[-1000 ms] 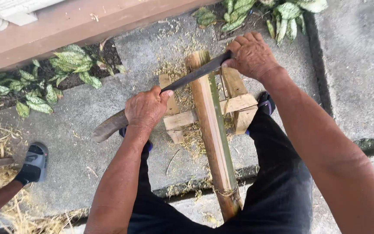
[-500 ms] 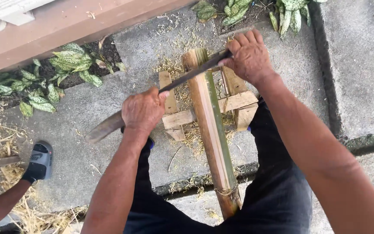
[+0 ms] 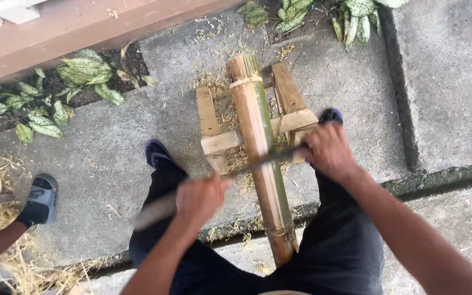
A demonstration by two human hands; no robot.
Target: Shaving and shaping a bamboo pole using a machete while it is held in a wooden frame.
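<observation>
We have the bamboo pole (image 3: pixel 259 153) lying lengthwise away from us, its near end between our legs and its far end propped on a small wooden stand (image 3: pixel 214 143) on the concrete ground (image 3: pixel 116 142). The pole is green along its right side and pale where the skin is off, with a node ring near the far end and another close to us. Across its middle lies a long blade (image 3: pixel 258 159), running from lower left to upper right and touching the pole's upper face. Our left hand (image 3: pixel 199 198) is closed in a fist around the handle end of the blade, left of the pole. Our right hand (image 3: pixel 330 151) is curled shut over the blade's other end, just right of the pole and over the stand's right rail. Motion blur hides the finer detail of the blade.

Pale shavings (image 3: pixel 214 82) are scattered around the stand and on the near ground. Our dark shoes (image 3: pixel 158 154) sit either side of the stand. At far left another person's foot in a grey sandal (image 3: pixel 40 199) rests beside straw-like litter. Leafy plants (image 3: pixel 55 87) grow along a wooden beam (image 3: pixel 99 24) at the far side.
</observation>
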